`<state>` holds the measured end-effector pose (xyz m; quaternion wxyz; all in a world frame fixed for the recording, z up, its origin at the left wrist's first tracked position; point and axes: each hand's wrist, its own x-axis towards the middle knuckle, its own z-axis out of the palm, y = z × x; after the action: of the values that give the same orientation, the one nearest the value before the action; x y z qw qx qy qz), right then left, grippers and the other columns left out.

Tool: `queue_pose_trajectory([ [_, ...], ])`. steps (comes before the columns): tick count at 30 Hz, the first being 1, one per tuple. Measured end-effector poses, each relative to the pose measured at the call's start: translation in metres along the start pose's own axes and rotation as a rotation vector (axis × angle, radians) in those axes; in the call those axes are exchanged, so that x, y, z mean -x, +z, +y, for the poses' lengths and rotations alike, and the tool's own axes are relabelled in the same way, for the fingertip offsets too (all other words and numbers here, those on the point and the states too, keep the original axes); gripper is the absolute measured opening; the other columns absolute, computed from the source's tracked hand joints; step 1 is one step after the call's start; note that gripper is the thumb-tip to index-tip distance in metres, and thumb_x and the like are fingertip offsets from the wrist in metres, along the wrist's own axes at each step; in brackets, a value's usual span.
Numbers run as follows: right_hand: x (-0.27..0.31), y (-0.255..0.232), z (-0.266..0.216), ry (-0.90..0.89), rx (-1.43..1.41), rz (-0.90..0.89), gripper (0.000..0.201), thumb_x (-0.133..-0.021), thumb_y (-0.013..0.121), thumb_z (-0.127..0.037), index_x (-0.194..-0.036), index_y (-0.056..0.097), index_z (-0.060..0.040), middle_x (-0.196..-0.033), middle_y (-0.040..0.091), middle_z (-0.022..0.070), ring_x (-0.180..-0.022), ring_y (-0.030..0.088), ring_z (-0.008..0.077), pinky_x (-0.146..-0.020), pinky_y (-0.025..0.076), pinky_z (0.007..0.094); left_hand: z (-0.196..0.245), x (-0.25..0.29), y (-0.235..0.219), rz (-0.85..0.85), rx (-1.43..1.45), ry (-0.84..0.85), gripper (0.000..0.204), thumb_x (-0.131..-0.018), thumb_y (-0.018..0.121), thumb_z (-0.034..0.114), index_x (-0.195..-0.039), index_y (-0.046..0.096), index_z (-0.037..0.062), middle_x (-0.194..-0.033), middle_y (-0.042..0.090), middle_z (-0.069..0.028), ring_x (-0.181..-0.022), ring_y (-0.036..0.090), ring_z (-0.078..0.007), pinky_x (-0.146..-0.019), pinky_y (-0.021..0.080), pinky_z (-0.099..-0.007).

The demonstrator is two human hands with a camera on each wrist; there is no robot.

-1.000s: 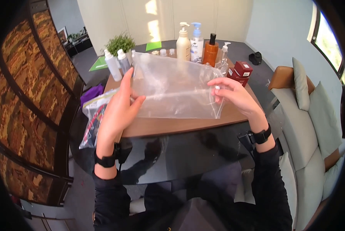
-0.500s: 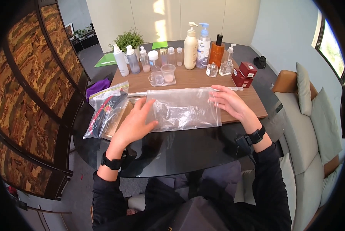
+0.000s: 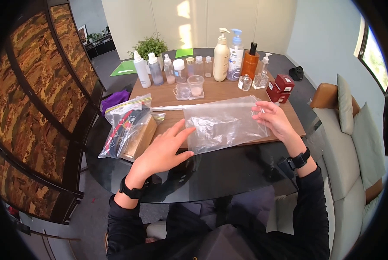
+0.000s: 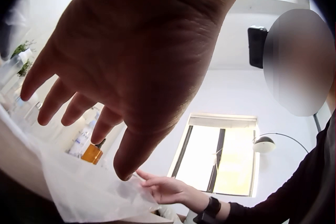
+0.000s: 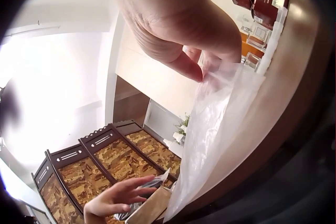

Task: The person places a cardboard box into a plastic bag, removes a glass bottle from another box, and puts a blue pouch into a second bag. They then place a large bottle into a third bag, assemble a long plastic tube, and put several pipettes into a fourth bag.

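A clear plastic bag (image 3: 224, 125) spreads flat and tilted over the front of the wooden board, its lower edge overlapping the dark glass tabletop. My right hand (image 3: 275, 120) pinches the bag's right edge between thumb and fingers, as the right wrist view shows at the bag's corner (image 5: 223, 77). Beside the bag's left edge is my left hand (image 3: 165, 149), its fingers (image 4: 79, 109) spread and loosely straight with nothing gripped. Left of that hand lies a filled zip bag (image 3: 126, 123) with dark and red contents, leaning over a brown box (image 3: 141, 138).
Several small bottles (image 3: 178, 71) line the board's back, with a clear lidded cup (image 3: 196, 86) in front. Tall pump bottles (image 3: 221, 60), an amber bottle (image 3: 250, 63) and dark red boxes (image 3: 280, 89) stand at right. A white strip (image 3: 172, 108) lies behind the bag.
The plastic bag has come down from in front of the bottles to low over the board's front edge. Both hands have lowered with it, and the left hand's fingers have spread.
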<state>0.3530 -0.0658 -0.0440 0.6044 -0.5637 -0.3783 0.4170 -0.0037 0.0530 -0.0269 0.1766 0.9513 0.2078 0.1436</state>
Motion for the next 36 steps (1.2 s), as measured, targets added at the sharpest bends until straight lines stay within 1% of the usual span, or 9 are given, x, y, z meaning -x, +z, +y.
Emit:
queue_pose_trajectory([
  [4,-0.008,-0.019,0.013,-0.171,0.322,0.165,0.039,-0.087,0.057,0.0,-0.126,0.053,-0.0014,-0.123,0.06,0.01,-0.112,0.059,0.0195,-0.094,0.046,0.0296,-0.001,0.017,-0.037,0.172,-0.153,-0.038,0.063,-0.081,0.072,0.023,-0.137,0.047,0.0087,-0.145,0.042,-0.0196,-0.13,0.045,-0.0386,-0.105,0.038,-0.0424],
  [6,-0.003,-0.021,0.011,-0.317,0.552,0.24,0.037,-0.085,0.059,-0.003,-0.123,0.056,-0.0051,-0.13,0.054,0.0136,-0.124,0.05,0.0255,-0.102,0.04,0.0352,-0.027,0.028,-0.05,0.247,-0.144,-0.107,0.067,-0.08,0.073,0.03,-0.138,0.046,0.0126,-0.145,0.041,-0.0203,-0.132,0.042,-0.0374,-0.104,0.036,-0.0515],
  [8,0.009,-0.015,0.006,-0.519,0.864,0.329,0.036,-0.085,0.06,-0.004,-0.12,0.058,-0.0069,-0.133,0.051,0.0157,-0.127,0.048,0.0288,-0.103,0.039,0.0375,-0.044,0.043,-0.057,0.235,-0.341,-0.33,0.075,-0.075,0.077,0.031,-0.14,0.045,0.0128,-0.146,0.04,-0.0208,-0.134,0.039,-0.0368,-0.105,0.034,-0.0539],
  [12,0.033,0.011,-0.001,-0.638,0.983,0.147,0.034,-0.084,0.064,-0.005,-0.118,0.058,-0.0078,-0.136,0.047,0.0175,-0.129,0.044,0.0348,-0.108,0.035,0.0407,-0.044,0.051,-0.062,0.178,-0.388,-0.608,0.086,-0.068,0.081,0.03,-0.143,0.041,0.0129,-0.145,0.04,-0.0219,-0.138,0.033,-0.0352,-0.106,0.03,-0.0589],
  [13,0.04,0.019,-0.002,-0.632,0.98,0.107,0.033,-0.084,0.064,-0.005,-0.117,0.059,-0.008,-0.137,0.046,0.0175,-0.13,0.044,0.035,-0.107,0.036,0.0405,-0.049,0.052,-0.061,0.191,-0.46,-0.62,0.092,-0.067,0.081,0.03,-0.147,0.036,0.0186,-0.148,0.036,-0.0213,-0.136,0.038,-0.0361,-0.107,0.033,-0.0513],
  [19,0.061,0.037,-0.012,-0.57,0.953,0.005,0.033,-0.083,0.065,-0.005,-0.115,0.06,-0.0084,-0.136,0.047,0.0161,-0.129,0.045,0.0342,-0.106,0.037,0.0394,-0.069,0.056,-0.055,0.443,-0.245,-0.42,0.078,-0.069,0.075,0.015,-0.14,0.043,0.0174,-0.139,0.048,-0.0166,-0.114,0.057,-0.0366,-0.091,0.05,-0.0394],
  [22,0.067,0.039,-0.014,-0.564,0.954,-0.023,0.033,-0.083,0.065,-0.004,-0.115,0.06,-0.0081,-0.136,0.048,0.0152,-0.127,0.047,0.0335,-0.105,0.038,0.0387,-0.059,0.055,-0.058,0.447,-0.179,-0.488,0.072,-0.071,0.072,0.011,-0.139,0.047,0.0138,-0.137,0.052,-0.012,-0.121,0.054,-0.0323,-0.099,0.046,-0.0381],
  [31,0.08,0.055,-0.025,-0.556,0.891,-0.14,0.034,-0.084,0.066,-0.003,-0.117,0.059,-0.0077,-0.132,0.052,0.0141,-0.124,0.051,0.0307,-0.1,0.043,0.0371,-0.024,0.058,-0.053,0.596,0.029,-0.281,0.062,-0.067,0.074,-0.004,-0.126,0.057,0.0045,-0.127,0.056,-0.015,-0.116,0.056,-0.0315,-0.096,0.046,-0.0364],
  [36,0.076,0.078,-0.01,-0.126,0.286,-0.429,0.056,-0.093,0.064,-0.013,-0.141,0.038,-0.0049,-0.136,0.051,0.0099,-0.123,0.052,0.0225,-0.097,0.045,0.0347,0.021,0.045,-0.041,0.58,0.072,0.028,0.059,-0.064,0.076,-0.005,-0.12,0.061,0.0046,-0.124,0.058,-0.0151,-0.114,0.058,-0.0312,-0.095,0.046,-0.038],
])
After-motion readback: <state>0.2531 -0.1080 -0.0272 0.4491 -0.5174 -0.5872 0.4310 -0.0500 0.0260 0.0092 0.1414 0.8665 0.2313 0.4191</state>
